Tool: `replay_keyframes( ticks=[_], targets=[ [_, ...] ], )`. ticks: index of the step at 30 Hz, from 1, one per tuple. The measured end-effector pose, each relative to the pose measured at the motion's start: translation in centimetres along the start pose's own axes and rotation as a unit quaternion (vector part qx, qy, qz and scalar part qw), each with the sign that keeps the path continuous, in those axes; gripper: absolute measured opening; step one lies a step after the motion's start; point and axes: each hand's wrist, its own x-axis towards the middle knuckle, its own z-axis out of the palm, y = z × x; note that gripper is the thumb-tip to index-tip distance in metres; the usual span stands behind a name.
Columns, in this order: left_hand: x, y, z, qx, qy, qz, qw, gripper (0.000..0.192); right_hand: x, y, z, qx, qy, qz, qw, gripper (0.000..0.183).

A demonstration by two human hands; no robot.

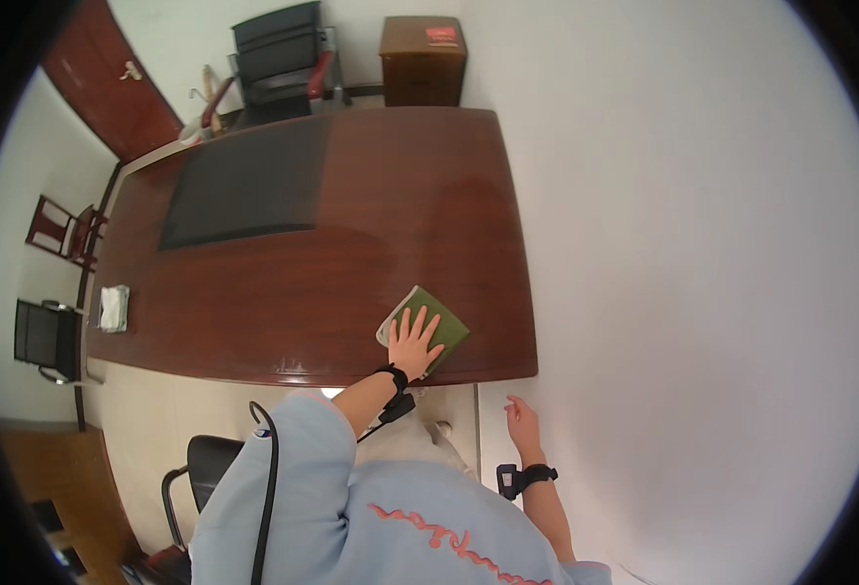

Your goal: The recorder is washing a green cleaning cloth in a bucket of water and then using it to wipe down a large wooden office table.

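My left hand [413,352] lies flat, fingers spread, on a folded green cloth [450,327] with a pale edge. The cloth rests near the front right part of a dark reddish-brown wooden desk [254,300]. My palm hides part of it. Off the desk's front right corner, my right hand [523,428] hangs beside the white wall, apart from the desk. Its fingers look loosely curled, and I see nothing in it; some fingers are hidden. Both wrists wear black straps, and a cable runs along my left sleeve.
A black desk pad [246,183] covers the desk's far left part. A pack of tissues [114,308] sits at the left end. Beyond are a black armchair [279,62] and a wooden cabinet [422,69]. A white wall [678,256] borders the right; a chair [214,464] stands behind left.
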Motion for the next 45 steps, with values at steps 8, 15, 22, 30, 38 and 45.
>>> replay_keyframes(
  ticks=[8, 15, 22, 30, 38, 45],
  targets=[
    [-3.4, -4.5, -1.0, -0.03, -0.036, -0.229, 0.972, 0.067, -1.6, 4.1, 1.3, -0.003, -0.045, -0.007, 0.999, 0.025],
    [-1.3, -2.9, -1.1, 0.047, 0.013, -0.236, 0.971, 0.066, 0.1, 5.8, 2.9, 0.103, 0.009, 0.133, 0.986, 0.05],
    [10.8, -4.9, -2.6, 0.035, 0.065, -0.167, 0.983, 0.063, 4.6, -0.7, 3.4, 0.282, 0.045, 0.285, 0.915, 0.075],
    [26.6, -5.9, -3.0, -0.006, 0.102, -0.056, 0.993, 0.061, 8.7, -4.2, 3.6, 0.28, 0.133, 0.436, 0.845, 0.074],
    [30.0, -8.0, -2.2, -0.061, 0.111, 0.027, 0.992, 0.06, 10.7, -3.6, 3.7, 0.294, 0.146, 0.492, 0.807, 0.089],
    [16.8, -11.2, -6.3, -0.095, 0.008, 0.02, 0.995, 0.062, 11.6, -2.4, 2.9, 0.223, 0.171, 0.555, 0.783, 0.093]
  ],
)
